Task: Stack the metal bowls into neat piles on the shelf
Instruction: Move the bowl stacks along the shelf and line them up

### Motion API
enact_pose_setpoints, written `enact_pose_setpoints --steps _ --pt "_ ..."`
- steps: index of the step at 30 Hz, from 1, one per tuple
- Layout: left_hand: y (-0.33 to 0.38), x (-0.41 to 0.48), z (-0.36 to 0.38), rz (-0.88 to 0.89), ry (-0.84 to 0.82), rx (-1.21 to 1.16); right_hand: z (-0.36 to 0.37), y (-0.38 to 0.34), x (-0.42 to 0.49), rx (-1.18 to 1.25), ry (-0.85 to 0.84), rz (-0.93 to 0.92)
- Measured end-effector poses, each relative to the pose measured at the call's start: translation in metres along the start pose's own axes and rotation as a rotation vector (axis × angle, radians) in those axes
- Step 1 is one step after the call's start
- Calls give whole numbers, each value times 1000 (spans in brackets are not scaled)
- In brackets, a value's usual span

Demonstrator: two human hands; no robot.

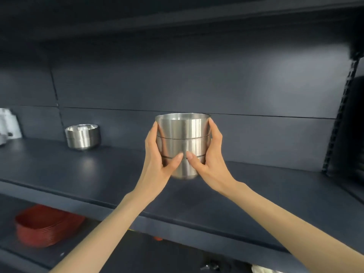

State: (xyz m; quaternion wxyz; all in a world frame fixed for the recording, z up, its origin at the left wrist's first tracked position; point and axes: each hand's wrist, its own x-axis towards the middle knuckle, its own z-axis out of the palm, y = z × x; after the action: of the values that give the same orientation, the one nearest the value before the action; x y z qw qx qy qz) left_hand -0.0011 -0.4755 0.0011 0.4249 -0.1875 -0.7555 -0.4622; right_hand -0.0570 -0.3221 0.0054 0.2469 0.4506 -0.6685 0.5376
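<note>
Three nested metal bowls (183,142) — brushed steel, upright — hands gripping sides.

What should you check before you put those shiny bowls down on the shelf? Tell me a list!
1. Grip: the left hand and the right hand both wrap round the held stack: ok.
2. Stack straight: its three bowls sit nested with level rims: ok.
3. Landing spot: the shelf is bare under the stack: ok.
4. Base touching the shelf: cannot tell, a shadow hides the bottom edge.
5. Room beside it: the other bowl pile stands well off to the left, apart from the hands: ok.
6. Other pile neat: too blurred, cannot tell.
</note>
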Motion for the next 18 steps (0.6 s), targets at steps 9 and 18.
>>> enact_pose_setpoints --steps 9,18 --pt "-87 44 -57 -38 -15 114 87 59 64 55 -13 0" --pt "-154 73 -91 -49 -44 159 150 109 102 59 -5 40"
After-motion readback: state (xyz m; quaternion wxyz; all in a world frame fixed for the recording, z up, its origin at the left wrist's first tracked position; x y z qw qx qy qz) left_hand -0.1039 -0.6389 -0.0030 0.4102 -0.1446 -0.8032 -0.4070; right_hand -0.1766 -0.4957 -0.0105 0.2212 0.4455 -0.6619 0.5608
